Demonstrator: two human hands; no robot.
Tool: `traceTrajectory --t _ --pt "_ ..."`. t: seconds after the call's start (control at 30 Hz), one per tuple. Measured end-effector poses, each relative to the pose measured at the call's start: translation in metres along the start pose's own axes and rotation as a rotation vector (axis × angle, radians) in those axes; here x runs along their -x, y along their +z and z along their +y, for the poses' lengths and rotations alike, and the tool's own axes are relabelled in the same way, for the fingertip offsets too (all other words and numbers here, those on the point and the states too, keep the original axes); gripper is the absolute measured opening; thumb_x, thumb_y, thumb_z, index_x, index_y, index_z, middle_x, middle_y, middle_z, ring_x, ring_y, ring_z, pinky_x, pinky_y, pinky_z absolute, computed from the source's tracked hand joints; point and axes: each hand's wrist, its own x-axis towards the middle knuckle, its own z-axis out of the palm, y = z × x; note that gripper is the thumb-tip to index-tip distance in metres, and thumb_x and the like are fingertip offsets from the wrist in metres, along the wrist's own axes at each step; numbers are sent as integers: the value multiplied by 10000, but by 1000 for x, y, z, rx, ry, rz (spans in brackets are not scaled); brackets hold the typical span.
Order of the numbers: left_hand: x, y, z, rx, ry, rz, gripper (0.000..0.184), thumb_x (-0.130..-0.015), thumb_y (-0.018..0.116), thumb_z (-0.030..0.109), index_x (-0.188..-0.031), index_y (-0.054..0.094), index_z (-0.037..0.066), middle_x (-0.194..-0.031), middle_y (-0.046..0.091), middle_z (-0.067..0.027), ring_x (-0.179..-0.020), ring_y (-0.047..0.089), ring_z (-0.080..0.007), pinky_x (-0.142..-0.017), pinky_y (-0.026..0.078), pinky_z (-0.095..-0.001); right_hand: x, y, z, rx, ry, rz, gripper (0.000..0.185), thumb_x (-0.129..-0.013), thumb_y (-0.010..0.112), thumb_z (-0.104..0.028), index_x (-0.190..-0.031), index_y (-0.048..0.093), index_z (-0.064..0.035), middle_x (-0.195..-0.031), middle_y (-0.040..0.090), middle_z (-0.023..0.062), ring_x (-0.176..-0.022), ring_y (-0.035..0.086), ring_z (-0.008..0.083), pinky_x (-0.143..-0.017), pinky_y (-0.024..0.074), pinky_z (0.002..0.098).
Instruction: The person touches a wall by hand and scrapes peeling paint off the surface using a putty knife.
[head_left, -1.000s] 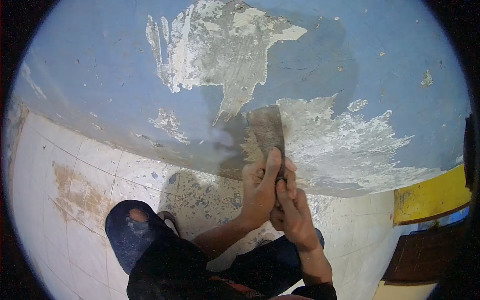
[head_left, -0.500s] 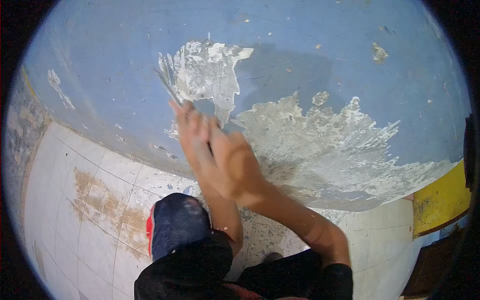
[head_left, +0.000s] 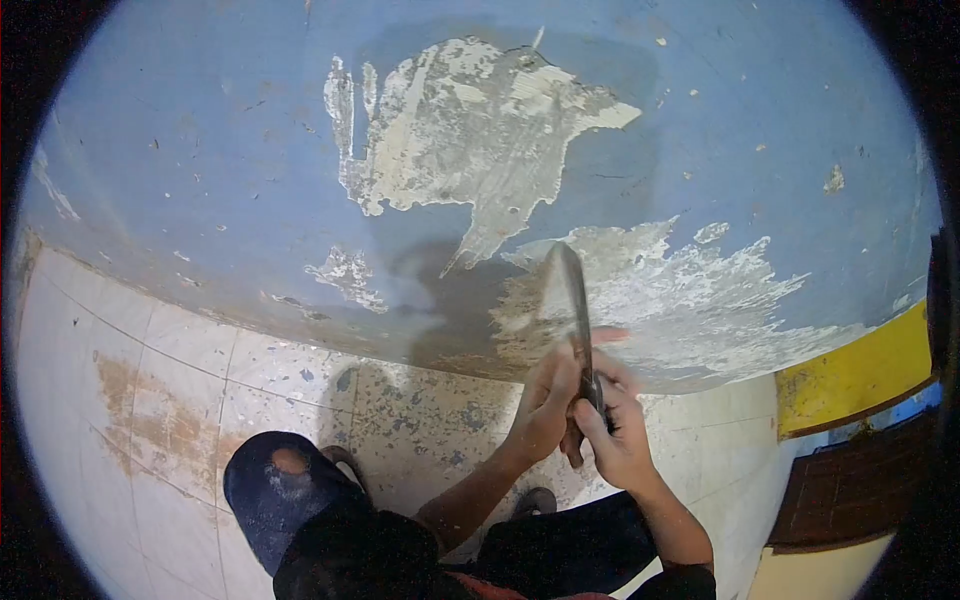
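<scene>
- Blue wall point(head_left: 250, 180) spreads wide both ways, its lower edge meeting tiled floor point(head_left: 90, 380).
- Scraper point(head_left: 573, 290), before the wall, points blade-up; long axis near-upright, tipped slightly left.
- Right hand point(head_left: 622, 435) closes round its lower end; left hand point(head_left: 545, 405) has blurred, part-spread fingers around it, grip unclear.

Moderate, diffuse light lays soft shadows point(head_left: 430, 290) over the blue wall point(head_left: 230, 180) toward 9 o'clock, while the scraper point(head_left: 573, 290) near 3 blurs and fisheye distortion bows edges, blackening corners at 2, 4, 8 and 10.
</scene>
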Motion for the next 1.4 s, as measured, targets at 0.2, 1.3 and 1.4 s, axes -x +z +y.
traceTrajectory --t 0.2,1.3,1.4 --pt "2 3 8 -110 -117 214 334 -954 404 269 -810 529 -4 -651 548 -52 -601 533 -111 -580 434 -240 4 0 19 -546 133 -253 260 -966 367 -306 -910 414 -56 -530 377 -8 -418 359 67 -395 302 214" --pt "-9 -17 16 14 -258 0 490 -956 358 366 -955 578 -72 -585 578 -80 -531 575 -124 -489 464 -240 27 22 20 -727 231 -198 411 -919 386 -478 -936 402 -67 -540 397 41 -375 385 133 -377 335 238" --pt "-7 -8 17 -10 -248 112 459 -948 392 354 -881 571 -64 -578 565 -74 -526 574 -126 -460 452 -240 24 29 20 -679 206 -206 343 -967 302 -397 -870 381 -78 -549 381 27 -372 321 102 -363 302 220"
